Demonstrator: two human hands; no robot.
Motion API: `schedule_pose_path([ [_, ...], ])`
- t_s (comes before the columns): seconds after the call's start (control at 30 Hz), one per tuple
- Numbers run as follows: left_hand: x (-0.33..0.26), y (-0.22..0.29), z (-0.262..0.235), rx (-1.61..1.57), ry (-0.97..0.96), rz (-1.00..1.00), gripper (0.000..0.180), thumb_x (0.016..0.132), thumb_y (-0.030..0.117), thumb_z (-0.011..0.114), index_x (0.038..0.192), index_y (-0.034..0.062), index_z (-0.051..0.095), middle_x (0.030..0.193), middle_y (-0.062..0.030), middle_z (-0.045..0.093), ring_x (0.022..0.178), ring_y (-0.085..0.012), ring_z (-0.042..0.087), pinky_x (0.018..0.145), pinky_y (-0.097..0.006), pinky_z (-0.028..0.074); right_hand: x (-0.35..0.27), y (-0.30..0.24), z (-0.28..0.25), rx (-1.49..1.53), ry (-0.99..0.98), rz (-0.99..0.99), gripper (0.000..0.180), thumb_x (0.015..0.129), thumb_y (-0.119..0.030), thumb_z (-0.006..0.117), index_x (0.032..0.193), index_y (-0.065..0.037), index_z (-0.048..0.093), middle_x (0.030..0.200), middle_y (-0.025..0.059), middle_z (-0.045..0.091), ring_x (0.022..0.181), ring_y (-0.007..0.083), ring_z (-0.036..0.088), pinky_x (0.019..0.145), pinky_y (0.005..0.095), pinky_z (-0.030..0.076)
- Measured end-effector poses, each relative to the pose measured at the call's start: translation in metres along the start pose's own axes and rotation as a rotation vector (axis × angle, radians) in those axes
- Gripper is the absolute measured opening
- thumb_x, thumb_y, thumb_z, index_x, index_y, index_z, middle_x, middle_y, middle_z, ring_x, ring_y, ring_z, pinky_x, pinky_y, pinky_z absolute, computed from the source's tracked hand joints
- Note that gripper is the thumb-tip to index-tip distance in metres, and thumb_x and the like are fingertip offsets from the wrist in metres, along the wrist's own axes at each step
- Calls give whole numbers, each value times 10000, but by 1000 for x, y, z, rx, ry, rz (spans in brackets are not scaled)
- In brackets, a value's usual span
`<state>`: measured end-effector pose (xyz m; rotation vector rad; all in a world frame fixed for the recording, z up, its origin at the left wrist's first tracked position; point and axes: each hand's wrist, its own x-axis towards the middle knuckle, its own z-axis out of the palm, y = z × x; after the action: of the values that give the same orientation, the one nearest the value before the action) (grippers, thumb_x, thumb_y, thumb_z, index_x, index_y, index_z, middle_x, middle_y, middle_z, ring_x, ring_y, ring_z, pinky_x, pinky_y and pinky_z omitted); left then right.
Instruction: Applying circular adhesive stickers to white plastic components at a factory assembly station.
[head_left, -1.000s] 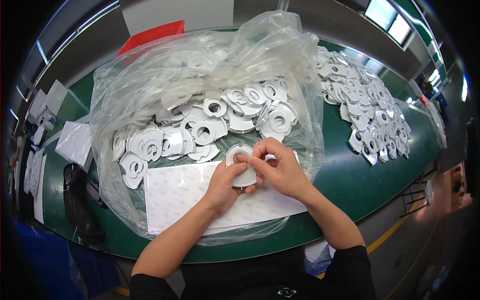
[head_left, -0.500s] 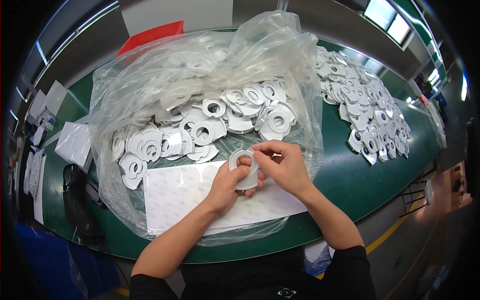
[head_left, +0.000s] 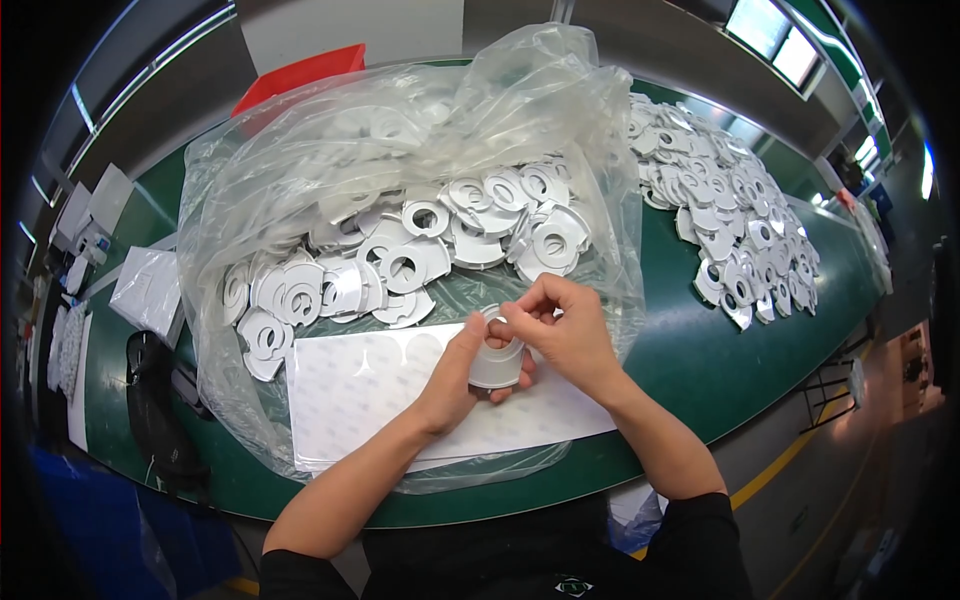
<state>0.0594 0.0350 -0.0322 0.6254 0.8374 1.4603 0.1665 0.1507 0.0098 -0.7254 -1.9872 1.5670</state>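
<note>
My left hand (head_left: pixel 452 378) is closed around a white plastic part (head_left: pixel 497 373) with a large round hole, thumb along its left side and fingertips showing beneath and through the hole. At the part's upper right rim my right hand (head_left: pixel 568 330) is closed in a pinch, thumb and forefinger against the ring; whether a thin film lies between them is too small to see. Under both hands lie white sheets (head_left: pixel 350 410) with faint printing and curved cut-outs. Just beyond, many similar white parts (head_left: pixel 405 266) spill from a clear plastic bag (head_left: pixel 500 90).
A second heap of white parts (head_left: pixel 735 200) covers the right of the green table (head_left: pixel 680 340). Behind the bag stands a red bin (head_left: pixel 305 78). On the left are a white wrapped box (head_left: pixel 148 285) and a black pouch (head_left: pixel 155 400).
The part has tilted in my left hand, so its lower curved edge now faces me. My left thumb has slid up along its side, and my right fingers stay at the upper rim.
</note>
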Motion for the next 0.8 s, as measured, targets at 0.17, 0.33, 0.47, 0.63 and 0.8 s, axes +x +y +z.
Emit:
schedule_pose_path([
  [0.17, 2, 3, 6, 20, 40, -55, 850, 846, 742, 68, 1092, 65, 519, 845, -66, 601, 711, -117, 571, 513, -214, 373, -4, 3, 4, -237, 63, -12, 311, 736, -283, 730, 700, -24, 561, 579, 36, 580, 399, 125, 545, 422, 262, 406],
  [0.33, 2, 5, 8, 34, 54, -46, 856, 833, 755, 52, 1055, 73, 520, 849, -66, 602, 710, -130, 575, 511, -223, 376, -7, -9, 4, -429, 46, 30, 423, 667, -391, 767, 711, -32, 547, 542, 38, 520, 459, 164, 556, 454, 301, 419],
  [0.47, 2, 7, 5, -60, 82, -95, 850, 818, 774, 63, 996, 79, 519, 833, -80, 596, 708, -156, 578, 502, -229, 367, -5, -5, -7, -595, -37, -164, 424, 657, -364, 783, 764, -22, 555, 594, 57, 545, 579, 181, 586, 518, 301, 439],
  [0.63, 2, 12, 4, -122, 82, -161, 856, 808, 786, 80, 976, 72, 520, 818, -103, 593, 708, -178, 586, 493, -240, 360, -2, -6, -20, -344, -195, -145, 312, 724, -247, 747, 830, 3, 595, 669, 100, 608, 628, 199, 597, 577, 299, 464],
  [0.8, 3, 12, 1, -164, 75, -185, 863, 805, 786, 74, 963, 61, 514, 813, -116, 593, 687, -202, 590, 487, -252, 363, -3, -3, -14, -392, -88, -151, 171, 801, -139, 649, 833, 25, 609, 681, 130, 634, 603, 207, 621, 567, 304, 474],
])
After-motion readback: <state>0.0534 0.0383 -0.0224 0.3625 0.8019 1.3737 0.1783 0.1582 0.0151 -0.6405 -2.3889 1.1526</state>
